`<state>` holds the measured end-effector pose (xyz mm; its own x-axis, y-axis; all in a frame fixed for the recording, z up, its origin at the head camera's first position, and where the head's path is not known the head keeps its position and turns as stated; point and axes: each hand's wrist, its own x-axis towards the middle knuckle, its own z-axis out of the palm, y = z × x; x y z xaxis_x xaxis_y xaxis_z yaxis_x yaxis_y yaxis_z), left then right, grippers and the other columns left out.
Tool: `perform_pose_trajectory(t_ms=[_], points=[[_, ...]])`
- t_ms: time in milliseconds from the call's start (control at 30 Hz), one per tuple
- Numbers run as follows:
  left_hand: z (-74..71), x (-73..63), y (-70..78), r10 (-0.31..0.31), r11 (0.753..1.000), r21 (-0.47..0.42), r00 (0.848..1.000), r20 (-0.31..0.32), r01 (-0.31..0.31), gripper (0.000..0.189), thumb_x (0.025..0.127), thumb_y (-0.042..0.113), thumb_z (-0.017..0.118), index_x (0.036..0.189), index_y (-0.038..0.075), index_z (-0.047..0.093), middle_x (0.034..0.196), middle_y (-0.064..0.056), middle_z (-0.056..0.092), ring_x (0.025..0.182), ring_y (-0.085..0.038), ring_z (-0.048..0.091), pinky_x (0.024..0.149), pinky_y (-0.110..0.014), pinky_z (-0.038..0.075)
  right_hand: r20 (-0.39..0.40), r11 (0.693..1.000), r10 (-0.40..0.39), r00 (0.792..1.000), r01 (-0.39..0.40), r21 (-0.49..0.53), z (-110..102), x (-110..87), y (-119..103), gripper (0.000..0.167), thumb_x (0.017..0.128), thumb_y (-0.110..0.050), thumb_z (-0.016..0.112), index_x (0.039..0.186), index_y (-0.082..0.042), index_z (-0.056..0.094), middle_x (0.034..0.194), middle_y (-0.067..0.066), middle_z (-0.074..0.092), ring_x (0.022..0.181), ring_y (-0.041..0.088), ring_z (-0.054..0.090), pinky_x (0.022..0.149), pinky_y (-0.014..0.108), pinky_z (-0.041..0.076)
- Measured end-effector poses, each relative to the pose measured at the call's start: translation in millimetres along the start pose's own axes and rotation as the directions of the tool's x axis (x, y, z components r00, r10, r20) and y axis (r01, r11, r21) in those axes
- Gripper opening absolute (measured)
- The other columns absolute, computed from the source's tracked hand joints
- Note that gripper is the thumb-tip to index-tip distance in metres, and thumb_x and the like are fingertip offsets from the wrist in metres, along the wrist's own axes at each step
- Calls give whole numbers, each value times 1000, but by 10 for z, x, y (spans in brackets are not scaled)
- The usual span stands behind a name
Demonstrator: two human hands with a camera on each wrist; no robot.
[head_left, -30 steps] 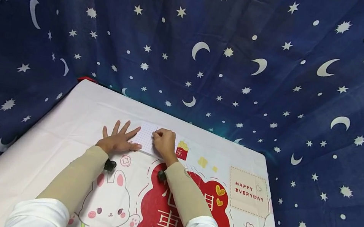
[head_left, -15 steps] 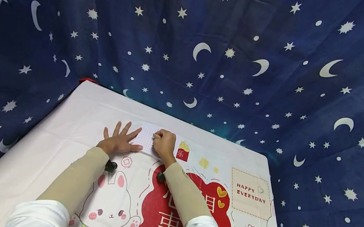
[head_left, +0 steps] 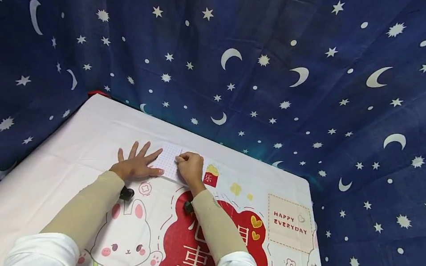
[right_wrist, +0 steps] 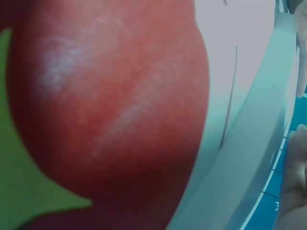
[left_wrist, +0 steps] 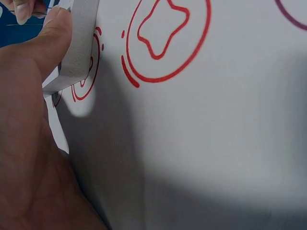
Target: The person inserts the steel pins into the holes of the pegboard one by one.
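Observation:
A thick white board [head_left: 168,159] with rows of small dots lies at the far part of the table. My left hand [head_left: 137,164] is spread flat, fingers apart, its thumb and index finger at the board's left side. In the left wrist view the left thumb [left_wrist: 53,36] presses on the edge of the white block [left_wrist: 79,52]. The right hand [head_left: 191,166] is over the board's right half, fingers curled and pinching a thin, needle-like piece; I cannot tell its exact kind. Right-hand fingers [left_wrist: 21,10] show at the top left of the left wrist view.
The white tablecloth [head_left: 113,122] carries a printed rabbit [head_left: 123,242], a red patch with lettering [head_left: 174,240] and a "HAPPY EVERYDAY" panel [head_left: 290,224]. A dark blue curtain [head_left: 210,29] with moons and stars hangs behind and at both sides.
The head view has shifted slightly. Both hands keep nearly the same places at the board, the left spread out and the right pinching.

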<state>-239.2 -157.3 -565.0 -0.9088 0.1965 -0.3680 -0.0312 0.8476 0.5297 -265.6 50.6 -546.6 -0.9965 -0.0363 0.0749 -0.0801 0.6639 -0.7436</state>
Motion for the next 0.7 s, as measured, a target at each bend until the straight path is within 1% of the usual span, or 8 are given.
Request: perform_pose_trajectory(t_ms=[133,267,367,433,500,567,633,700], points=[[-28,-42,39,3,1000,-4,1000,1,-3,106,82,91,49,167,36,17,177,-15,-10,159,-49,-24,111,-82,-24,17,1000,12,1000,-12,-7,-5,-18,3,14,93,-19,80,100,-7,83,92,4,79,90,15,64,86,30,59],[-60,-97,101,-5,1000,9,1000,14,5,100,88,83,51,168,33,16,177,-16,-10,159,-50,-23,113,-81,-23,25,999,10,1000,-9,-33,-29,-38,8,17,94,-20,80,104,-7,83,94,5,80,91,15,66,87,31,60],[-61,-134,142,-9,1000,13,1000,27,9,97,91,78,52,168,31,15,176,-17,-10,159,-51,-23,114,-81,-22,33,999,37,999,-36,-33,-63,-69,26,20,93,-20,80,107,-6,82,99,6,80,94,16,66,89,31,61],[-41,-139,135,-7,1000,8,1000,25,7,98,90,78,54,168,31,16,176,-18,-9,158,-51,-22,114,-81,-21,39,998,59,997,-58,-33,-94,-91,45,20,93,-20,80,107,-7,82,100,6,80,95,16,66,89,31,61],[-26,-130,123,-7,1000,-1,999,31,7,100,88,79,54,168,31,16,176,-18,-9,158,-51,-23,113,-81,-22,41,996,83,996,-82,-28,-136,-106,66,20,93,-20,80,107,-7,82,100,6,79,94,16,65,86,29,62],[-20,-105,97,-1,1000,-13,1000,29,1,104,85,83,54,168,33,16,176,-18,-10,158,-51,-24,112,-81,-24,31,996,91,995,-90,-20,-196,-104,87,18,93,-20,80,106,-7,83,98,6,79,91,15,64,82,27,61],[-18,-69,54,2,1000,-17,1000,19,-1,107,83,87,52,167,34,16,176,-17,-11,158,-50,-26,112,-80,-26,18,997,79,997,-79,-7,-276,-90,111,17,93,-18,80,104,-6,83,94,6,79,86,16,65,76,25,61],[-37,-46,21,-5,1000,-21,1000,14,6,109,82,89,51,168,33,14,176,-16,-13,157,-49,-28,111,-79,-29,6,998,57,998,-57,10,-368,-67,145,15,93,-17,79,103,-5,82,91,8,78,81,16,65,70,24,60]])
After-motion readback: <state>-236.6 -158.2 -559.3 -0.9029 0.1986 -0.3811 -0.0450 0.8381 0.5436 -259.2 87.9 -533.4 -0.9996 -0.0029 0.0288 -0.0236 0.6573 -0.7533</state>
